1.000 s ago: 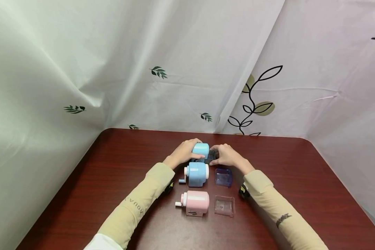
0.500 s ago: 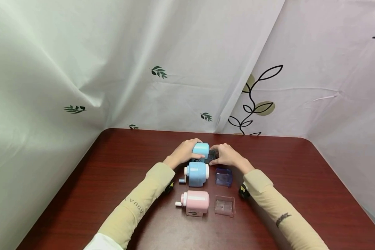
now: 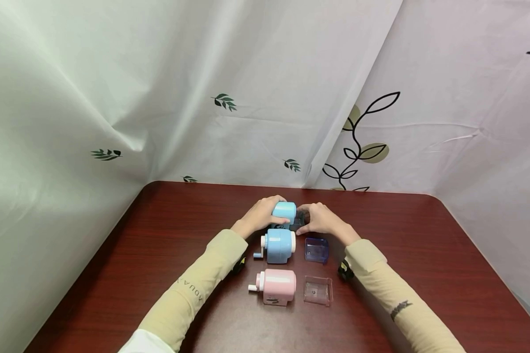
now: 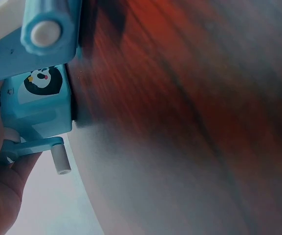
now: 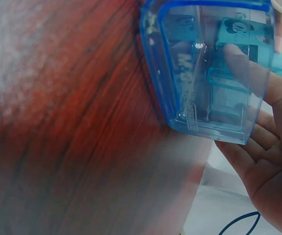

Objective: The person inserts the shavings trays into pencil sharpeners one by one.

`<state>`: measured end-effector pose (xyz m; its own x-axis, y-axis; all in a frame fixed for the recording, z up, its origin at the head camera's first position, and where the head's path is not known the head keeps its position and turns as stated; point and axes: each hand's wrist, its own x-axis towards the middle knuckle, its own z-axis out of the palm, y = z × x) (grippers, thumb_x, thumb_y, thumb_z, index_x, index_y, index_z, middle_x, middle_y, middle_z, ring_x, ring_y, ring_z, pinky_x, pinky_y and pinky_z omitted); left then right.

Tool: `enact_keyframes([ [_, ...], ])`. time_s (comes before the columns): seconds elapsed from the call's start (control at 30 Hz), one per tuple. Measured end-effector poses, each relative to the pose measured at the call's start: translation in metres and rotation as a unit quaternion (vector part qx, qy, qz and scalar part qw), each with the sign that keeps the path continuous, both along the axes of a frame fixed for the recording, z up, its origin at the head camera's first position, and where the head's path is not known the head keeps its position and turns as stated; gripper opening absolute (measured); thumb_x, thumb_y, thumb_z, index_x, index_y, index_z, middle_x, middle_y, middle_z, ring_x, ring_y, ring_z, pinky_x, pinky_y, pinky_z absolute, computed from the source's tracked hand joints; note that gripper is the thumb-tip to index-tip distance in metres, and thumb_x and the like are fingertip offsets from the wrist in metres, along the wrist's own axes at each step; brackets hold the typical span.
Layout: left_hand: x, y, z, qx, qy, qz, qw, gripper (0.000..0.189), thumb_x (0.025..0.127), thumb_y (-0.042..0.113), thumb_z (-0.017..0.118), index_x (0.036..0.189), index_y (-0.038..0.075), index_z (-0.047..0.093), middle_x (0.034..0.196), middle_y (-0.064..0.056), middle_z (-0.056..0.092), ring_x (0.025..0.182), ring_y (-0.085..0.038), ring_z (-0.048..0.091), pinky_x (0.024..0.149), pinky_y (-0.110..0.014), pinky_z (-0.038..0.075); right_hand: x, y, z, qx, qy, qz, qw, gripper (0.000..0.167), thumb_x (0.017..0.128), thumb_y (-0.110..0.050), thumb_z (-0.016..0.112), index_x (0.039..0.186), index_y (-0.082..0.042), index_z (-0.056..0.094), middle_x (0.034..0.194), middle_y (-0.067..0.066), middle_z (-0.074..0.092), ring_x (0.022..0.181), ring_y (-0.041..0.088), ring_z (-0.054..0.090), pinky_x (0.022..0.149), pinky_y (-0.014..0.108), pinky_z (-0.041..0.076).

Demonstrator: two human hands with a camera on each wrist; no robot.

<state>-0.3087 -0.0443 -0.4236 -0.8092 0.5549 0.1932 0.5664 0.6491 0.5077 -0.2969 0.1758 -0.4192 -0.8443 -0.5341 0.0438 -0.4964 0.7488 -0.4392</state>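
At the back of the row, my left hand grips a light blue crank pencil sharpener, fingers over its far side and thumb on the near side. A penguin picture and the crank show on it in the left wrist view. Right beside its open side, my right hand holds a dark see-through shavings drawer between thumb and fingers. In the right wrist view, a blue see-through drawer in the foreground partly covers that hand, whose thumb shows through the plastic.
Nearer stands a second blue sharpener, with the blue drawer to its right. Closest is a pink sharpener beside a clear pinkish drawer. All are on a dark red wooden table, with a white patterned curtain behind it.
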Motion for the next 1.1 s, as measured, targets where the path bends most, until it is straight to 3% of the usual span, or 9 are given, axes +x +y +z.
enact_keyframes([
  [1.1,-0.0008,0.0001,0.0001,0.002,-0.005,0.001,1.0000,0.056,0.082,0.037,0.075,0.125,0.009,0.055,0.112,-0.007,0.064,0.091,-0.018,0.060,0.082,-0.034,0.050,-0.0054,-0.0070,0.0006,-0.003,0.006,0.015,0.9999,0.056,0.070,-0.026,0.085,0.116,0.001,0.066,0.105,0.013,0.072,0.084,0.019,0.069,0.073,0.031,0.056],
])
